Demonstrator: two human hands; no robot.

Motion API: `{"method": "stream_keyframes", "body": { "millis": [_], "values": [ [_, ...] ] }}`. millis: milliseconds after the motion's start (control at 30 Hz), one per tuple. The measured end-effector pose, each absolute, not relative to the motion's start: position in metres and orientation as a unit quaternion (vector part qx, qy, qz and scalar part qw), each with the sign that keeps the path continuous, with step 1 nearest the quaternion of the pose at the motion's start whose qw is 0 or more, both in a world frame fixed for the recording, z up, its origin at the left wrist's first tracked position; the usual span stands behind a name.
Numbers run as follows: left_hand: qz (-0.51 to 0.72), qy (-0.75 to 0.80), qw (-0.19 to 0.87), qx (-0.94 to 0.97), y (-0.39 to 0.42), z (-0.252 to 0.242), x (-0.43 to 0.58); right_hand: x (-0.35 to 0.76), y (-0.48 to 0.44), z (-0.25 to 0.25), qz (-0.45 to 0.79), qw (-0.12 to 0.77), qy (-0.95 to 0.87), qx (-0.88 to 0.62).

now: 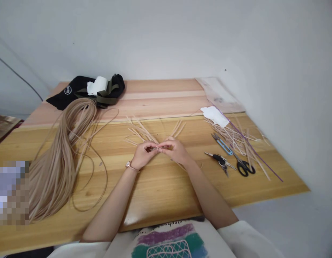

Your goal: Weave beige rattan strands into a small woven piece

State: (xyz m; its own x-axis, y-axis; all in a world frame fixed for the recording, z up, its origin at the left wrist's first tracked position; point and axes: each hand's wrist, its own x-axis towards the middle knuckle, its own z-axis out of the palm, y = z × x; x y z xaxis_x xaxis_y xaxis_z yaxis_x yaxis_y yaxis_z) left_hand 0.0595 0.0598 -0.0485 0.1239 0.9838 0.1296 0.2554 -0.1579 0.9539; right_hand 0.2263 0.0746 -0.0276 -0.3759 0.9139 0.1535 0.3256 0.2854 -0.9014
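My left hand (143,154) and my right hand (175,150) meet above the wooden table (166,186), their fingertips pinching a small bundle of flat pale cane strips (156,147). The strips fan out on the table beyond my hands (143,130). The crossing point is mostly hidden by my fingers. A long hank of the same cane (57,161) lies to the left, with loose loops curling near my left wrist. A rose-gold watch (129,165) sits on my left wrist.
To the right lie black-handled scissors (243,167), black snips (221,161), blue snips (222,144), cut cane strips (235,139), a purple strip (249,145) and white paper (215,116). A black bag (85,91) and a white roll (97,85) are at the back. A wall bounds the right and back.
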Motion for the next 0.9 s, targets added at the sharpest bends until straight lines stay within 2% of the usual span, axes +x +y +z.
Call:
{"method": "stream_keyframes", "body": {
  "millis": [100, 233, 333, 500, 600, 767, 833, 900],
  "values": [
    [0.437, 0.506, 0.395, 0.630, 0.060, -0.050, 0.063, 0.227, 0.074, -0.026, 0.396, 0.328, -0.731, -0.449],
    [0.432, 0.484, 0.351, 0.675, 0.059, -0.050, 0.067, 0.224, 0.073, -0.024, 0.465, 0.343, -0.714, -0.394],
    [0.427, 0.464, 0.309, 0.711, 0.057, -0.048, 0.070, 0.222, 0.080, -0.016, 0.466, 0.349, -0.711, -0.394],
    [0.400, 0.441, 0.284, 0.752, 0.052, -0.043, 0.072, 0.223, 0.109, 0.014, 0.373, 0.338, -0.742, -0.443],
    [0.405, 0.459, 0.281, 0.740, 0.051, -0.043, 0.072, 0.240, 0.109, 0.033, 0.305, 0.370, -0.751, -0.453],
    [0.422, 0.479, 0.292, 0.712, 0.053, -0.047, 0.069, 0.325, 0.066, 0.037, 0.327, 0.368, -0.641, -0.588],
    [0.429, 0.480, 0.294, 0.707, 0.054, -0.049, 0.068, 0.364, 0.048, 0.025, 0.240, 0.327, -0.627, -0.665],
    [0.436, 0.484, 0.294, 0.700, 0.055, -0.051, 0.068, 0.392, 0.035, 0.009, 0.144, 0.193, -0.675, -0.697]
  ]
}}
